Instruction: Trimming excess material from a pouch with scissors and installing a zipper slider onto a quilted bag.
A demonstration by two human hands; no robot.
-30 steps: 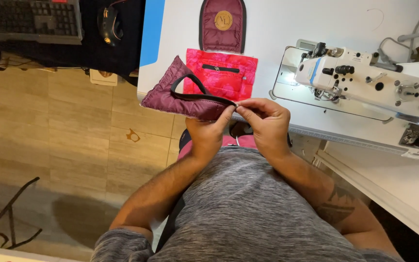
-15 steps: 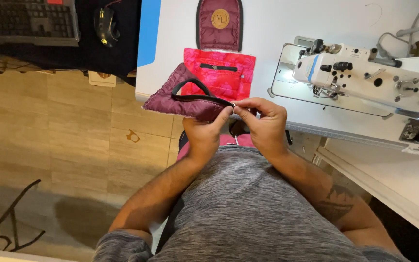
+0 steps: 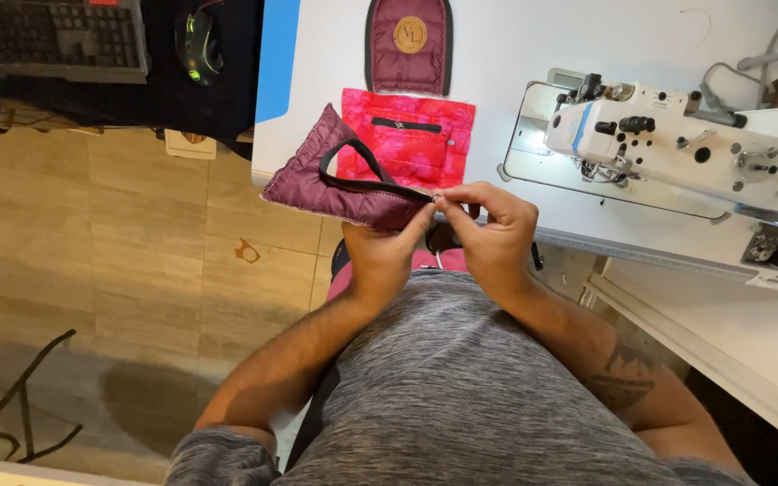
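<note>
Left hand (image 3: 380, 247) pinches the maroon panel (image 3: 339, 180) edge; right hand (image 3: 493, 229) pinches the zipper (image 3: 389, 191) end just beside it.

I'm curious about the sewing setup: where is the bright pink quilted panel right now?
The pink quilted panel lies flat on the white table, just beyond the maroon fabric piece, left of the sewing machine.

The quilted piece (image 3: 339, 184) hangs over the near edge of the tabletop (image 3: 515, 45), with the zipper tape (image 3: 362, 171) lying on it. Behind it lies the flat panel (image 3: 407, 139), and behind that the padded flap (image 3: 410, 45). The sewing machine (image 3: 677, 144) stands to the right. The keyboard (image 3: 51, 36) and mouse (image 3: 200, 40) lie far left.
</note>
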